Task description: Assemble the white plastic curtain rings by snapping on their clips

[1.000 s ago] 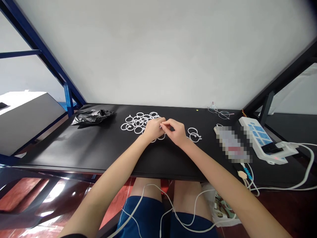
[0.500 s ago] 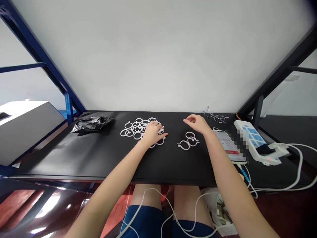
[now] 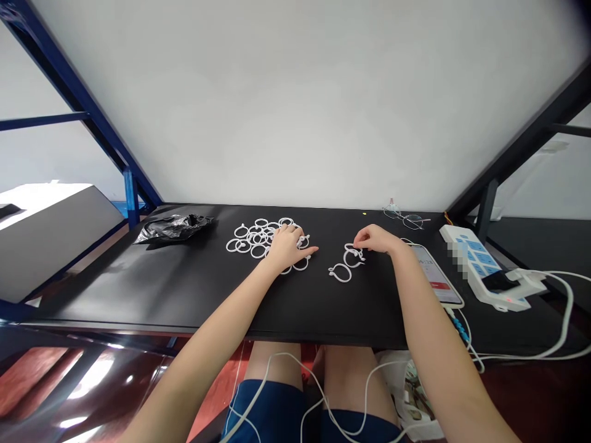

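Observation:
White curtain rings, each with a small eyelet, lie in a loose pile (image 3: 258, 237) on the black tabletop (image 3: 198, 283). Over the right side of this pile rests my left hand (image 3: 285, 247), palm down, fingers spread and thumb stretched out to the right; it covers some rings. Farther right, my right hand (image 3: 376, 238) pinches a curtain ring (image 3: 354, 247) between thumb and fingertips, at the far end of a small group. Another ring (image 3: 353, 266) touches or overlaps it, and a third ring (image 3: 341, 281) lies nearest me.
A crumpled black plastic bag (image 3: 175, 228) lies at the left. On the right are eyeglasses (image 3: 412, 221), a phone (image 3: 436, 274) with a cable, and a white power strip (image 3: 482, 264) with a plugged-in charger. A white wall (image 3: 295, 111) rises behind the table.
My right hand has come down and toward me onto the small group, and now pinches its far ring, which has shifted slightly. My left hand stays on the pile.

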### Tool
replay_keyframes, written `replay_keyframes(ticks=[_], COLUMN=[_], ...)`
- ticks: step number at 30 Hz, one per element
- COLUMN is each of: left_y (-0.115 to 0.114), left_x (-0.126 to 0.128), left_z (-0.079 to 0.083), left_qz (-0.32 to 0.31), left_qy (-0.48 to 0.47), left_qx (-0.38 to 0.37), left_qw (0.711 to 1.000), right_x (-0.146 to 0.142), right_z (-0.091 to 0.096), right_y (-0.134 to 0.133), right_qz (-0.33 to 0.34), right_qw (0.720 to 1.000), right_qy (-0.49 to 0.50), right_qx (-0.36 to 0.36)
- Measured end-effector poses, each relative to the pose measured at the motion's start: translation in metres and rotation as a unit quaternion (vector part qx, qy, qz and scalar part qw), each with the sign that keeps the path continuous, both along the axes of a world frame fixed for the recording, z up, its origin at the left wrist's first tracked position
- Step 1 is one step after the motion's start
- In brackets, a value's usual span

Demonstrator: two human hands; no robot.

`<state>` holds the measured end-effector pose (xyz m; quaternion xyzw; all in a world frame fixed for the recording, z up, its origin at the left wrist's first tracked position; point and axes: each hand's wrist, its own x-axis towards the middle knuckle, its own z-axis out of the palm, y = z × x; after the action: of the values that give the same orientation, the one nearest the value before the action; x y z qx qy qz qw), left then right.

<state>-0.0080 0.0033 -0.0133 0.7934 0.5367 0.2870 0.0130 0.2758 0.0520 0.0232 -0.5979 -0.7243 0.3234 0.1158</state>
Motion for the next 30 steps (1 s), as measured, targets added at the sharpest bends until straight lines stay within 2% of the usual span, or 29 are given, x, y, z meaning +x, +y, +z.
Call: replay_keyframes(ticks=[3, 6, 8, 13, 18, 26, 30], left_y=[0.0, -0.001, -0.002, -0.003, -0.003, -0.004, -0.005], left_x=[0.0, -0.001, -0.001, 0.0, 0.0, 0.002, 0.003], left_z=[-0.001, -0.001, -0.001, 0.001, 0.002, 0.005, 0.006], left_qz=[-0.001, -0.003, -0.005, 0.0, 0.001, 0.008, 0.006], left_qy=[0.0, 0.004, 0.007, 0.019, 0.011, -0.002, -0.01], left_qx=[-0.004, -0.006, -0.004, -0.01, -0.008, 0.005, 0.012], left_qw=[1.0, 1.0, 1.0, 1.0, 1.0, 1.0, 1.0], right_x=[-0.008, -0.021, -0.03, -0.044, -0.047, -0.048, -0.047], right_z=[-0.002, -0.003, -0.003, -0.001, 0.001, 0.005, 0.005], right_y=[0.0, 0.0, -0.002, -0.01, -0.012, -0.01, -0.008], right_qz=[-0.024, -0.075, -0.076, -0.048, -0.086, -0.163, -0.17], right_qw=[0.993, 0.962, 0.947, 0.941, 0.933, 0.873, 0.852], right_qy=[0.007, 0.038, 0.061, 0.104, 0.157, 0.349, 0.411], right_qx=[0.114, 0.259, 0.305, 0.318, 0.313, 0.298, 0.277])
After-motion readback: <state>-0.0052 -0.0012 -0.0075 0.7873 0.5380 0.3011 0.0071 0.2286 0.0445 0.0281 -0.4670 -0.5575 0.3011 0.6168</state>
